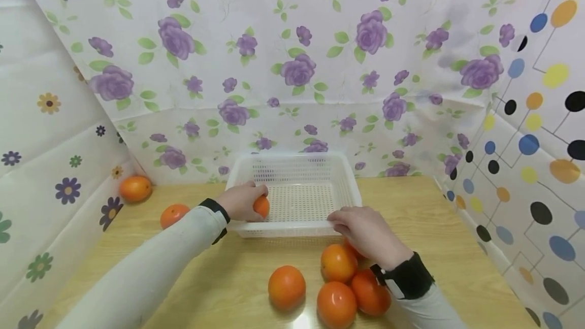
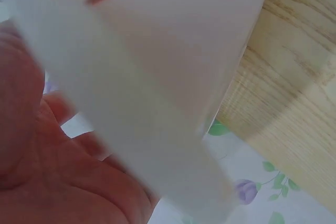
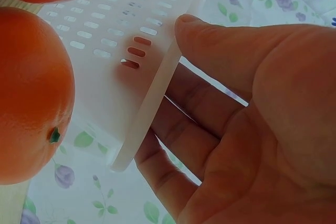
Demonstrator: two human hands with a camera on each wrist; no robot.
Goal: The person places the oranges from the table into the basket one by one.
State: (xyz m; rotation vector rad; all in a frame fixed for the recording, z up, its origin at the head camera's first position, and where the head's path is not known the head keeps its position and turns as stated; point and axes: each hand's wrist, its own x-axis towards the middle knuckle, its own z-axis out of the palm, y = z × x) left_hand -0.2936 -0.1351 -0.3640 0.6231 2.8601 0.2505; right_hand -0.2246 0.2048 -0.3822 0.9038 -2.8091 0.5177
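"Sitting where, that round orange fruit [image 1: 262,207]?"

"Inside the near left corner of the rectangular white plastic basket [image 1: 292,227] with slotted walls. The left hand [image 1: 239,202] has its fingers curled round it; whether the fruit touches the basket's floor I can't quite tell, as the hand covers much of it."

"And the right hand [image 1: 365,230]?"

"Pinching the near rim towards its right end, thumb on one side, fingers on the other."

"What's the surface like?"

"A pale yellow wood-grain table [image 1: 407,207], with a bright glare at the near edge. By the right hand is a cluster of glossy fruits [image 1: 336,304], one partly hidden by the hand. A single fruit [image 1: 286,287] sits just left of them. Farther left, another fruit [image 1: 175,214] lies partly behind the white sleeve [image 1: 151,263], and a far-corner fruit [image 1: 135,189] sits against the cloth."

"And the room?"

"A creased white sheet with purple roses [image 1: 256,72] hangs behind, a white sheet with multicoloured daisies [image 1: 55,141] on the left, a white sheet with linked coloured dots [image 1: 528,144] on the right."
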